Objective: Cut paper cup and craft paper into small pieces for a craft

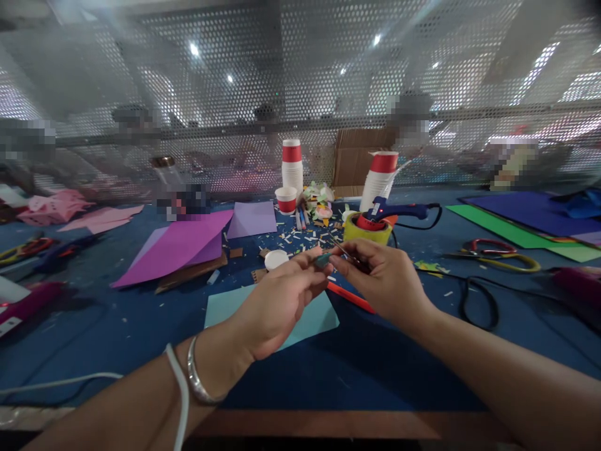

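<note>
Left forearm [134, 401], silver bangle [196, 376], fingers [306, 266] holding teal piece [322, 259]

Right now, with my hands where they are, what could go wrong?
The glue gun rests on the yellow tape roll just beyond your right hand, so a bump could knock it off; whether it's hot, I can't tell. The small teal piece in your left hand's fingertips might slip. The white cord across your left forearm could snag if you reach.
</note>
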Tool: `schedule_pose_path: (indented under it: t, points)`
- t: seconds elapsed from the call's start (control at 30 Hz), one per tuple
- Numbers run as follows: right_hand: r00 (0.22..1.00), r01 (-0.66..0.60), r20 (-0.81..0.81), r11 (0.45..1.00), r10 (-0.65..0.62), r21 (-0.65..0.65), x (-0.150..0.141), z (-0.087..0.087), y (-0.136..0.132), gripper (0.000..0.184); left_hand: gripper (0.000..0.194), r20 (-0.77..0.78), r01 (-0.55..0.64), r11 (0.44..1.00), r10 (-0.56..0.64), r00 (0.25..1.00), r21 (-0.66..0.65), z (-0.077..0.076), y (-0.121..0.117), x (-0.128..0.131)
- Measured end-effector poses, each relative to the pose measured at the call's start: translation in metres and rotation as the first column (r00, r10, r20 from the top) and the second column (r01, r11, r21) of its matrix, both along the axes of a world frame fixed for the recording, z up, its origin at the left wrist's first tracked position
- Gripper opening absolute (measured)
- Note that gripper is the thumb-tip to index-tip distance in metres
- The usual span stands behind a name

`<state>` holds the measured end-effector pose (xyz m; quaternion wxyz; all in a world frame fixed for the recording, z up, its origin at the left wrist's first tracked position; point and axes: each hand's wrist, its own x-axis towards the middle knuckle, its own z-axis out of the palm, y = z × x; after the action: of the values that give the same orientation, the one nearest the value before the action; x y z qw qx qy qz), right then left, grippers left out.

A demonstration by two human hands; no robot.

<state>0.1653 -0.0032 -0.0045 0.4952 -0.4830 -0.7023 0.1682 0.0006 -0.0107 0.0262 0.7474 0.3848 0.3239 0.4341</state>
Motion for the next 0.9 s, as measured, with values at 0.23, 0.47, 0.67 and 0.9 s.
schedule_pose_path:
  t: [0.23, 0.47, 0.67, 0.9]
  points:
    - [1.000, -0.003, 0.012, 0.999, 0.003, 0.036, 0.0001, 0.0014, -0.0007, 0.015, 0.017, -0.134, -0.051, 0.996, 0.060, 0.989, 0.073, -0.0038, 0.0072, -0.0045]
    - [0.998, 0.012, 0.059, 0.998, -0.016, 0.069, 0.0013, -0.0001, -0.0015, 0.015, 0.025, -0.043, -0.045, 0.997, 0.042, 0.998, -0.064, -0.0020, 0.0040, -0.0030]
    - [0.997, -0.003, 0.078, 0.998, -0.003, 0.067, 0.0024, -0.0017, -0.0012, 0.014, 0.024, -0.012, 0.014, 1.000, -0.014, 1.000, 0.012, -0.0029, 0.0032, -0.0033]
    - [0.997, 0.002, 0.081, 0.997, -0.008, 0.071, 0.0025, -0.0009, -0.0025, 0.015, 0.024, -0.070, -0.008, 0.999, 0.011, 0.997, 0.038, -0.0044, 0.0036, -0.0042]
